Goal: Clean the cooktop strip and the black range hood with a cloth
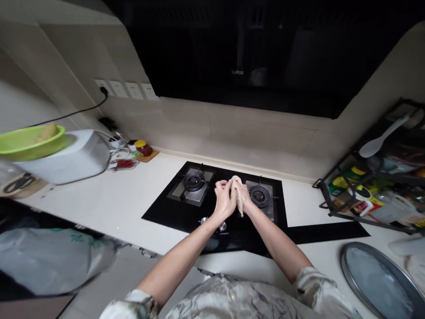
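Pale counter (133,204) surrounds a black gas hob (229,208). Above its middle, the left hand (224,199) and right hand (245,199) press together, clenched around a cream cloth (237,188), as if wringing it.

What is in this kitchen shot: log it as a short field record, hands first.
left hand: left hand closed on the pale cloth
right hand: right hand gripping the same cloth from the other side
below hands: black gas hob, two burners, nothing on them
left counter: green bowl resting on a white appliance
right counter: wire rack of bottles, round metal lid
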Action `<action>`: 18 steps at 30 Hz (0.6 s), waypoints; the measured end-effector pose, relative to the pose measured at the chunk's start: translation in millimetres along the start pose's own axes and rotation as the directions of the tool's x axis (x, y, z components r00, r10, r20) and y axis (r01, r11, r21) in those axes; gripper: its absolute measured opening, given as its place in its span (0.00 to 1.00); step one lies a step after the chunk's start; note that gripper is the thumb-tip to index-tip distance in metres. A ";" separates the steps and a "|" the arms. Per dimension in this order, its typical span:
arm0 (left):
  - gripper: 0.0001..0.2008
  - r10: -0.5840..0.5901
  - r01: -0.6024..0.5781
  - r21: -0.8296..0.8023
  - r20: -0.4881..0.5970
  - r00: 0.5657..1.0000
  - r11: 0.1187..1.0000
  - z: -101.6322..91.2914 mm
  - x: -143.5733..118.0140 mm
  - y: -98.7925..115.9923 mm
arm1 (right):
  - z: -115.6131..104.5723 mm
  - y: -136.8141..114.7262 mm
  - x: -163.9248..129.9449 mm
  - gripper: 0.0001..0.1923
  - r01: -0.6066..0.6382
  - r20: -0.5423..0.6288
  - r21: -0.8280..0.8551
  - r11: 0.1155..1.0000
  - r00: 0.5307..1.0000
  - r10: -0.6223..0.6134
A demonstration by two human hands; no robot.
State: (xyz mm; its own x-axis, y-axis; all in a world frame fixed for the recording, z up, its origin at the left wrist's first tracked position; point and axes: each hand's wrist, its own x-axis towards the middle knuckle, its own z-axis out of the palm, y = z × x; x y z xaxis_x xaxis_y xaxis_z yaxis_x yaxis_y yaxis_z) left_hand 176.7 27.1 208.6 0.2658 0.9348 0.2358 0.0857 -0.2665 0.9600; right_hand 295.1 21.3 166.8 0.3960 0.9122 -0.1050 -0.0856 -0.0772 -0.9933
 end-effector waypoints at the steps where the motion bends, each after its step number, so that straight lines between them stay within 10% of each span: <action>1: 0.17 0.095 -0.095 -0.027 -0.016 0.995 0.995 -5.1 7.9 7.0 | 6.6 -5.6 -2.9 0.33 -0.044 0.015 0.061 0.997 0.999 0.043; 6: 0.20 0.133 -0.018 -0.555 0.167 0.977 0.832 -2.8 50.2 19.2 | 86.1 -25.0 -52.0 0.30 -0.323 0.234 0.440 0.838 0.942 0.240; 10: 0.20 0.339 -0.265 -0.451 0.091 0.937 0.852 -10.2 64.3 -0.8 | 144.2 -35.3 -91.0 0.23 -0.431 0.241 0.725 0.538 0.890 0.387; 14: 0.14 0.705 -0.701 -0.084 0.117 0.699 0.709 -36.2 60.6 -22.9 | 165.6 -35.9 -110.9 0.18 -0.405 0.134 0.816 0.412 0.826 0.548; 18: 0.14 0.806 -0.862 0.087 0.318 0.498 0.499 -60.0 56.5 -40.7 | 168.9 -33.1 -118.4 0.14 -0.546 0.091 0.715 0.436 0.692 0.716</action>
State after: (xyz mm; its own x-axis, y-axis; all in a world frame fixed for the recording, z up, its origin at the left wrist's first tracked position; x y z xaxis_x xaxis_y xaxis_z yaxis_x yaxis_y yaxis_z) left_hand 130.6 104.8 191.9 0.5073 0.1761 0.8436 -0.1026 -0.9596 0.2620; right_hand 96.6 -16.2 220.1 0.1291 0.6127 -0.7797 -0.9074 -0.2440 -0.3421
